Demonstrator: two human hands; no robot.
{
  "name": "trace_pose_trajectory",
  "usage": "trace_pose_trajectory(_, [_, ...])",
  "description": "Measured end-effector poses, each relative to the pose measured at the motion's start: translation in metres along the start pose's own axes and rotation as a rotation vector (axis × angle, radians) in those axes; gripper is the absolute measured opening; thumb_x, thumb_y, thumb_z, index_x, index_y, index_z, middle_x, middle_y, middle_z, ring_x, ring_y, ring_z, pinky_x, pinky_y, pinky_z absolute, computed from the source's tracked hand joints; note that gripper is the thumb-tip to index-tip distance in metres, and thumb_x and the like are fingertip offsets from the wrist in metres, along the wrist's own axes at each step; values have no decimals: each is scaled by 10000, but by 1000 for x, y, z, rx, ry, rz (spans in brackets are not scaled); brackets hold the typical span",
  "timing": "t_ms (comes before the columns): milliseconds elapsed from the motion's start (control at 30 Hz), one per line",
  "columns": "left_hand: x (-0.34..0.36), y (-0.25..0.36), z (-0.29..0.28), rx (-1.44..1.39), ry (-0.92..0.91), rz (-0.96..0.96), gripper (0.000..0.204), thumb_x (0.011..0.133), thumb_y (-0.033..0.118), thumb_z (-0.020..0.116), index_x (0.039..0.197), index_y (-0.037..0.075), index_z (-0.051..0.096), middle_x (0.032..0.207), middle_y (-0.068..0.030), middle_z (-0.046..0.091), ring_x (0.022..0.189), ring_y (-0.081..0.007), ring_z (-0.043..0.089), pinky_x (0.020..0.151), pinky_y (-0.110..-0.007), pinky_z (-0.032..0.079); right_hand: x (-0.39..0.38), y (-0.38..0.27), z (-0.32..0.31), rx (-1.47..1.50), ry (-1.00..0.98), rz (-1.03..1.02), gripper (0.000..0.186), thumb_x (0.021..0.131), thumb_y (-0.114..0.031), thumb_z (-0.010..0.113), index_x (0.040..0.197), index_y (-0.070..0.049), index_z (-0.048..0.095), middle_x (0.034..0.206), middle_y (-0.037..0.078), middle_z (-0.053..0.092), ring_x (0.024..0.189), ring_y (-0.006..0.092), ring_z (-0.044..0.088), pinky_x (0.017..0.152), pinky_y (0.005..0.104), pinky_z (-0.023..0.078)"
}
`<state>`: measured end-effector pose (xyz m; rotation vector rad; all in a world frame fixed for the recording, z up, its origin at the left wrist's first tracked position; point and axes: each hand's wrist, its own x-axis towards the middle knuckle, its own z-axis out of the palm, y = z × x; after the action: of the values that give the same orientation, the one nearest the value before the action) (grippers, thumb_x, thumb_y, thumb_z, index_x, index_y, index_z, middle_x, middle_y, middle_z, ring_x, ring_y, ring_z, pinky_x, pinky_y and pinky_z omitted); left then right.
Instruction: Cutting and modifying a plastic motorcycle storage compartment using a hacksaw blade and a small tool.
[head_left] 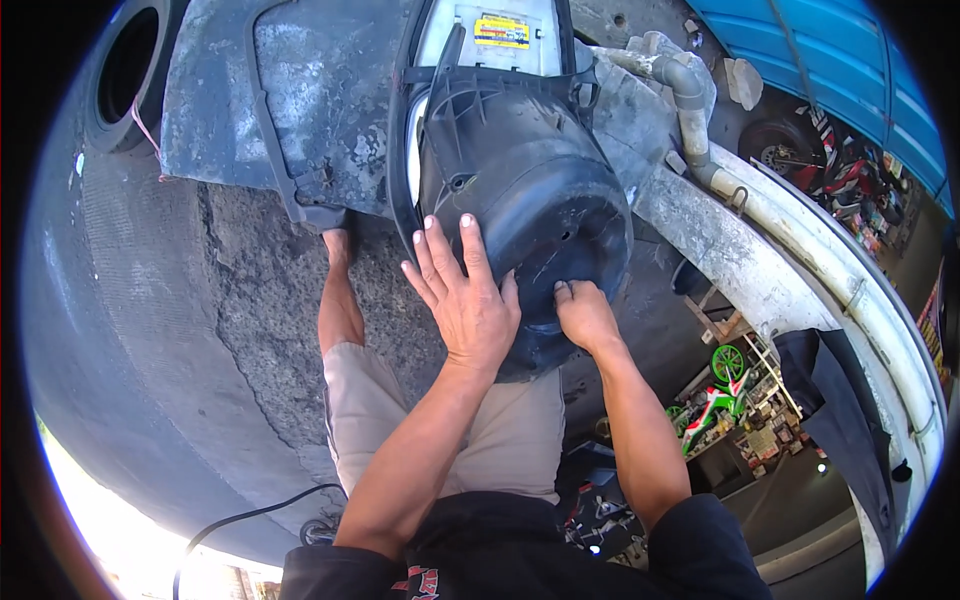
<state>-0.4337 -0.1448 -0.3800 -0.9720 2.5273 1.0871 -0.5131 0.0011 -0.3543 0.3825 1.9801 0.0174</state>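
Observation:
In front of my lap sits a large black moulded plastic tub point(530, 170), rounded and scuffed, with ribs and mounting holes at its far end. Beyond it is a whitish panel point(545, 60) with a yellow label point(501, 31). My left hand point(465, 310) lies spread on the tub's near left side, fingers apart and nothing held. Closed against the tub's near right face is my right hand point(588, 318), thumb and fingers together. Whatever these fingers may grip is too small or hidden to tell.
A worn grey slab point(340, 100) lies at the far left, near a tyre point(125, 70). To the right, a grey pipe point(690, 110) runs along a concrete ledge point(720, 240). A green-wheeled toy-like motorbike point(715, 405) and a dark cloth point(840, 410) are at the lower right.

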Motion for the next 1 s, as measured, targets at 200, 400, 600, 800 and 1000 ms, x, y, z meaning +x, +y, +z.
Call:
trace_pose_trajectory(200, [87,83,10,169,-126,902,751,792,238,800,1488,205,519,1496,-126,517,1419,-340,453,1167,-652,273,12,26,14,4,30,-102,449,1010,-323,491,1094,60,709,1115,377,662,1140,521,617,1009,547,482])
trace_pose_trajectory(400, [101,122,61,617,-456,1223,390,951,299,624,1329,206,648,1298,-56,644,1273,-259,563,1087,-577,379,-9,23,-2,53,15,-12,457,1010,-326,460,1122,47,697,1153,364,662,1144,530,613,1016,572,475])
trace_pose_trajectory(600, [99,119,73,600,-341,1244,300,930,282,657,1217,201,689,1178,-23,675,1162,-226,596,989,-507,421,-54,49,-14,42,-67,36,453,1030,-339,449,1157,18,696,1160,338,676,1133,524,623,1015,559,481])
trace_pose_trajectory(800, [104,115,72,547,-371,1223,301,919,282,666,1204,190,696,1135,-12,678,1128,-219,602,973,-476,428,-53,49,-22,21,-130,40,472,1045,-362,439,1136,17,706,1159,331,679,1125,525,625,1008,555,483])
trace_pose_trajectory(1000, [101,116,76,558,-307,1236,267,961,246,584,1182,176,716,1139,-24,684,1149,-234,606,1002,-502,430,-37,37,-28,-64,-89,61,511,1047,-405,443,1115,14,729,1151,328,686,1159,502,625,1019,545,482])
